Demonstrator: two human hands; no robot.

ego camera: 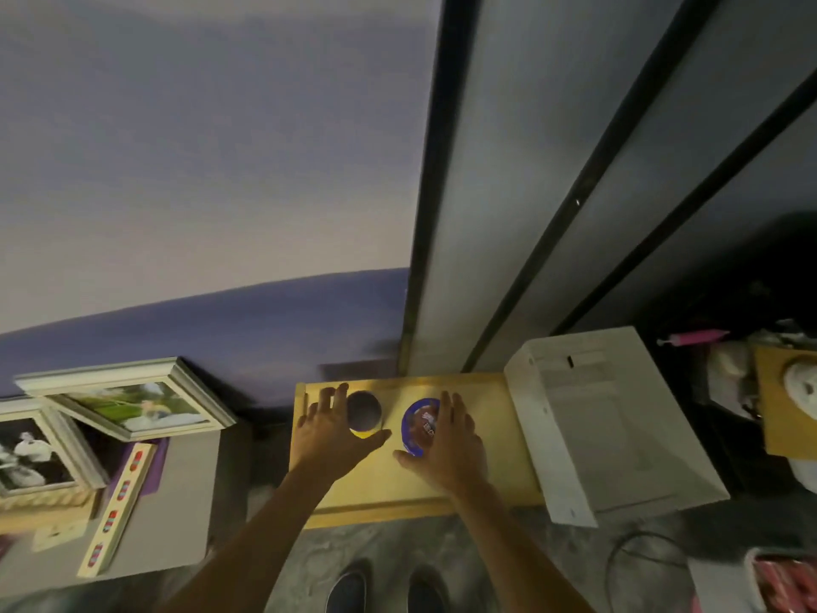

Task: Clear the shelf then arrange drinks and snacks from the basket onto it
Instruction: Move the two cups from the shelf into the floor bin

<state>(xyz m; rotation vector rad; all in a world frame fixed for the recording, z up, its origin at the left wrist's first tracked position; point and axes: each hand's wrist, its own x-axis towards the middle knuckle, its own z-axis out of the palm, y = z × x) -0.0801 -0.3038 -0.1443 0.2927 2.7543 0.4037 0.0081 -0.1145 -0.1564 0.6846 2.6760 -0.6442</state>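
A light wooden shelf (477, 404) lies below me, seen from above. On it stand two round containers. The left one is a can with a dark top and yellow side (364, 411); my left hand (329, 431) wraps its left side, thumb under it. The right one has a blue rim and a printed brown lid (420, 424); my right hand (451, 444) curls around its right side, fingers over the lid's edge. The basket (782, 581) with red packets shows at the bottom right corner.
A white box (601, 418) sits on the shelf's right end. Framed pictures (132, 400) and a long wooden strip (117, 497) rest on a grey surface to the left. Dark cabinet panels (530, 214) rise behind. My shoes (389, 590) stand on the floor below.
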